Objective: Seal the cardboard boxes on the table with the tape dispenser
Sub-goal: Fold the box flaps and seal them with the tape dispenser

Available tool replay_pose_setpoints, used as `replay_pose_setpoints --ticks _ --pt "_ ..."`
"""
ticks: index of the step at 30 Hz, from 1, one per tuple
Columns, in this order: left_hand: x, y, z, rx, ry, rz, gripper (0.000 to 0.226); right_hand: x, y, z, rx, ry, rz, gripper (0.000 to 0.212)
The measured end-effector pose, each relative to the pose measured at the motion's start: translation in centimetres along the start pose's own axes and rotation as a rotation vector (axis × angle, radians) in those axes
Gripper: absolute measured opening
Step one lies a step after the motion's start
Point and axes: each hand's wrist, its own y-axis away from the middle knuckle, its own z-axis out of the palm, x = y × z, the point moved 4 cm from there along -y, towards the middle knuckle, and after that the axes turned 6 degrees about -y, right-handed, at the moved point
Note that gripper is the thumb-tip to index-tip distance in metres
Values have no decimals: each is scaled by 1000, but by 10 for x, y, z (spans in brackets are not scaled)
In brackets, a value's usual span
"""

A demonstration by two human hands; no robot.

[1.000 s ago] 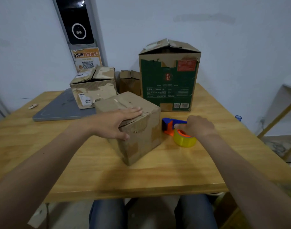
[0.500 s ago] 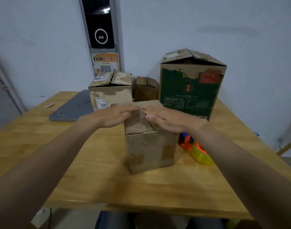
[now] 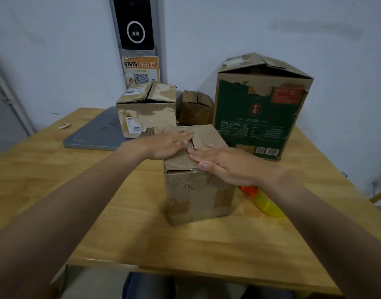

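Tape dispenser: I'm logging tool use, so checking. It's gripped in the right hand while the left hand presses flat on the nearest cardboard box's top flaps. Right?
Not gripped. The head view shows the tape dispenser lying on the table beside the nearest cardboard box; the right hand lies flat on the flaps. The left hand does press flat on them.

Four cardboard boxes (image 3: 198, 190) (image 3: 146, 111) (image 3: 195, 108) (image 3: 260, 108), one tape dispenser (image 3: 269, 203), two hands (image 3: 165, 145) (image 3: 226, 165)

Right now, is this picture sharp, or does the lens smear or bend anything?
Head view: soft throughout; motion smear on the left hand, right hand and the small box they press; the tape dispenser is a yellow blur; the wide lens stretches the forearms; dim, even light, no glare.
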Motion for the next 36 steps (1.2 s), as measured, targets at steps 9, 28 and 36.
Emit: replay_pose_setpoints --ticks 9,28,36 --pt "-3 -6 -4 8 -38 -4 52 -15 25 6 113 47 -73 50" --pt "64 73 17 269 -241 24 77 8 22 5 140 56 122 81" --pt "42 63 10 239 -224 21 81 4 18 9 240 71 162 73"
